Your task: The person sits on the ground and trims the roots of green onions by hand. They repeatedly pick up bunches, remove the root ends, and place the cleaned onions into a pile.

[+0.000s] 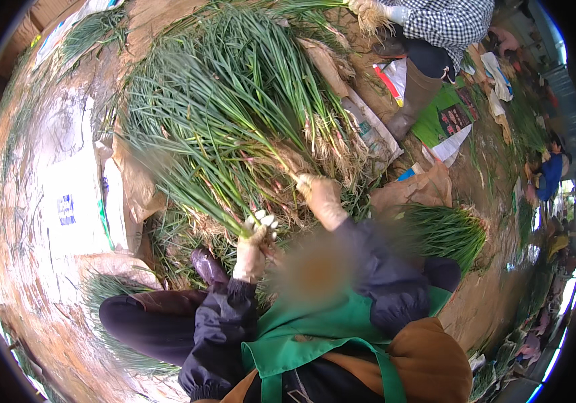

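My left hand [251, 258], in a pale glove, grips a bunch of long green allium stalks [212, 204] by their lower ends. Several white rounded tips [263, 219] show at this hand; I cannot tell whether they are stem ends or covered fingertips. My right hand [322, 197], also gloved, pinches the lower end of a stalk [279, 157] whose leaves reach into the heap. Before me lies that large heap of leafy stalks [217, 65], with pinkish stems and tangled pale roots [336, 143] towards the right.
Across the heap a person in a checked sleeve [441, 27] holds a rooted bunch [370, 15]. A tied-looking bundle [441, 234] lies right of my arm. White sacks [79, 201] lie left; a green printed bag [439, 113] lies right. My boot [209, 266] is beside the heap.
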